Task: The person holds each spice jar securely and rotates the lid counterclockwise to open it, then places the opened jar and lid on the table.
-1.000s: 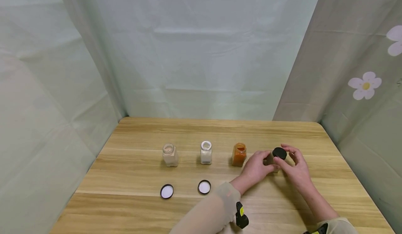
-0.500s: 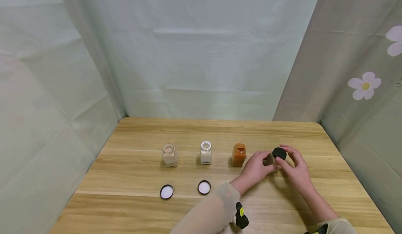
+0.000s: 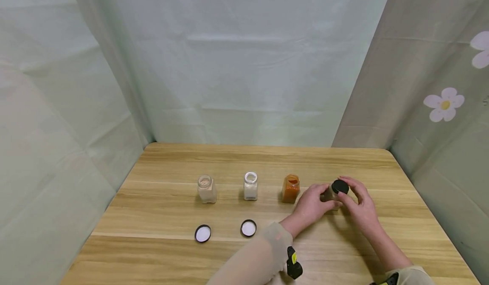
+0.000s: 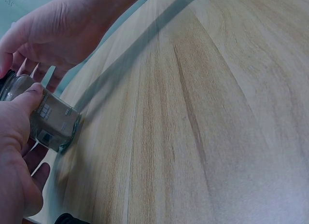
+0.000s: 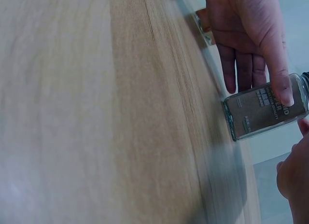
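Observation:
A square glass spice jar of brown powder, labelled as pepper, stands upright at the right of the table. My left hand grips its body, thumb across the label and fingers behind. On top sits a black screw cap, which my right hand pinches between thumb and fingers. The left wrist view has the left hand low at the left edge and the right hand above, with most of the cap cut off. Immediately left of the left hand is an uncapped jar of orange-red powder.
Farther left stand two more uncapped jars, one with white contents and one with pale beige powder. Two black-rimmed lids lie white side up in front, a left lid and a right lid. Cloth curtains surround the wooden table.
The right hand's thumb and fingers have shifted slightly around the black cap. Left hand, pepper jar and the other jars stay where they were.

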Tool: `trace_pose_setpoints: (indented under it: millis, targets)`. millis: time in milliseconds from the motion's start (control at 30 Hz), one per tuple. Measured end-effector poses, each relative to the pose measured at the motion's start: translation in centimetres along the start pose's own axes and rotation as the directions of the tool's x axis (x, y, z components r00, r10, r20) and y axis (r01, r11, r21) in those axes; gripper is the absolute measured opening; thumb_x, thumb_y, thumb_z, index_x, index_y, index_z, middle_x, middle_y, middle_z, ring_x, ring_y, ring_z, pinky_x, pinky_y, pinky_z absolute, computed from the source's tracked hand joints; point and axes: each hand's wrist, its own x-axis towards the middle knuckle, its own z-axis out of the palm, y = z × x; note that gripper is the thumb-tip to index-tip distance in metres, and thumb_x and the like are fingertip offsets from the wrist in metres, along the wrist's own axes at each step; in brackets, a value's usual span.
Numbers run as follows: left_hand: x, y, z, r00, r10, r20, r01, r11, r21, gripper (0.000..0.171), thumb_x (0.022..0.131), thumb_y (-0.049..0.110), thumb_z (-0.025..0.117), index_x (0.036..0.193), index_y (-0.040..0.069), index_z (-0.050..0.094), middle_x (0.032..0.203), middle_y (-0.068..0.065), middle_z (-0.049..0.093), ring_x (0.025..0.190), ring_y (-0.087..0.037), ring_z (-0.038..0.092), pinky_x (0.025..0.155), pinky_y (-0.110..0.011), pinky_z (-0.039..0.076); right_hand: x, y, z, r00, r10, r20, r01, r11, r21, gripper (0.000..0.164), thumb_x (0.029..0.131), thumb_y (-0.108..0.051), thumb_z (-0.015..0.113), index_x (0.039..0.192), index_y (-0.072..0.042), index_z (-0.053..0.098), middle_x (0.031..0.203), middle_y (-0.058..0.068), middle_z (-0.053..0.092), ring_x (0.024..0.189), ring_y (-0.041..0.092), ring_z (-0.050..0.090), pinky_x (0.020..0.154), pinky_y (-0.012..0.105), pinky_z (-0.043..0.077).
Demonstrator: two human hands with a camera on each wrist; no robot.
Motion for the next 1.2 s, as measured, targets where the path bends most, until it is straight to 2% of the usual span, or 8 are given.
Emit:
trace_pose_setpoints:
  millis: [233, 367, 433, 533, 667, 767, 967, 1200]
  targets:
    - [-0.01, 0.03, 0.0, 1.0, -0.018, 0.001, 0.018, 1.0, -0.005, 0.043, 0.088, 0.049, 0.079, 0.126, 0.03, 0.07, 0.116, 0.013, 0.063, 0.106, -0.001, 0.058, 0.091, -0.023, 0.048, -0.05, -0.01, -0.09, 0.999, -0.037, 0.014, 0.037, 0.999, -0.019, 0.043, 0.105, -0.011, 0.06, 0.147, -0.006, 0.054, 0.151, 0.01, 0.043, 0.14, 0.003, 0.032, 0.107, 0.013, 0.025]
    - [-0.02, 0.01, -0.01, 1.0, -0.016, 0.002, 0.016, 1.0, 0.0, 0.044, 0.089, 0.05, 0.078, 0.126, 0.03, 0.07, 0.115, 0.013, 0.063, 0.105, -0.001, 0.058, 0.09, -0.023, 0.048, -0.1, -0.1, -0.06, 1.0, -0.018, 0.019, 0.019, 0.999, -0.032, 0.046, 0.105, -0.013, 0.06, 0.149, -0.007, 0.051, 0.152, 0.009, 0.042, 0.139, 0.003, 0.032, 0.107, 0.014, 0.025]
    - [-0.02, 0.01, -0.01, 1.0, -0.01, 0.002, 0.01, 1.0, 0.005, 0.044, 0.089, 0.05, 0.078, 0.127, 0.03, 0.07, 0.116, 0.012, 0.064, 0.106, -0.001, 0.058, 0.091, -0.023, 0.048, -0.11, -0.17, -0.04, 1.0, 0.012, 0.02, -0.012, 1.0, -0.026, 0.049, 0.104, -0.015, 0.062, 0.151, -0.007, 0.049, 0.153, 0.009, 0.04, 0.141, 0.007, 0.031, 0.111, 0.021, 0.024]
    - [-0.06, 0.04, -0.03, 1.0, -0.005, 0.001, 0.005, 1.0, 0.004, 0.049, 0.089, 0.049, 0.078, 0.132, 0.029, 0.068, 0.122, 0.012, 0.064, 0.112, -0.001, 0.058, 0.095, -0.023, 0.047, -0.09, -0.25, 0.0, 0.998, 0.06, 0.018, -0.06, 0.998, 0.003, 0.056, 0.102, -0.016, 0.066, 0.153, -0.009, 0.045, 0.154, 0.01, 0.039, 0.145, 0.021, 0.028, 0.119, 0.042, 0.021]
    - [-0.13, 0.05, -0.06, 1.0, -0.004, 0.0, 0.004, 1.0, 0.001, 0.054, 0.089, 0.047, 0.079, 0.138, 0.027, 0.066, 0.128, 0.01, 0.064, 0.119, -0.002, 0.057, 0.1, -0.024, 0.046, 0.04, -0.22, 0.06, 0.996, 0.092, 0.003, -0.092, 0.995, 0.037, 0.061, 0.099, -0.015, 0.07, 0.153, -0.01, 0.043, 0.154, 0.009, 0.04, 0.145, 0.036, 0.025, 0.115, 0.063, 0.019]
    - [-0.17, 0.04, -0.07, 1.0, -0.008, -0.001, 0.008, 1.0, 0.008, 0.058, 0.089, 0.046, 0.08, 0.14, 0.024, 0.065, 0.13, 0.008, 0.064, 0.12, -0.004, 0.057, 0.101, -0.024, 0.046, 0.16, -0.13, 0.16, 0.996, 0.088, -0.017, -0.087, 0.995, 0.046, 0.06, 0.097, -0.012, 0.073, 0.149, -0.005, 0.044, 0.152, 0.01, 0.043, 0.145, 0.027, 0.028, 0.117, 0.054, 0.022]
    - [-0.17, 0.05, -0.08, 1.0, -0.013, 0.0, 0.013, 0.999, 0.035, 0.061, 0.089, 0.045, 0.08, 0.142, 0.021, 0.063, 0.13, 0.007, 0.064, 0.12, -0.005, 0.058, 0.101, -0.024, 0.045, 0.37, 0.12, 0.43, 0.998, 0.028, -0.057, -0.027, 0.999, 0.025, 0.054, 0.093, -0.007, 0.076, 0.138, 0.003, 0.047, 0.148, 0.012, 0.047, 0.134, 0.003, 0.039, 0.113, 0.023, 0.027]
    - [-0.13, 0.1, -0.11, 1.0, -0.011, 0.0, 0.011, 0.999, 0.034, 0.057, 0.089, 0.044, 0.08, 0.139, 0.023, 0.065, 0.127, 0.008, 0.064, 0.118, -0.005, 0.058, 0.1, -0.025, 0.046, 0.57, 0.19, 0.49, 0.997, 0.036, -0.072, -0.034, 0.999, 0.023, 0.052, 0.092, -0.007, 0.077, 0.133, 0.005, 0.047, 0.146, 0.014, 0.048, 0.132, 0.004, 0.04, 0.11, 0.019, 0.028]
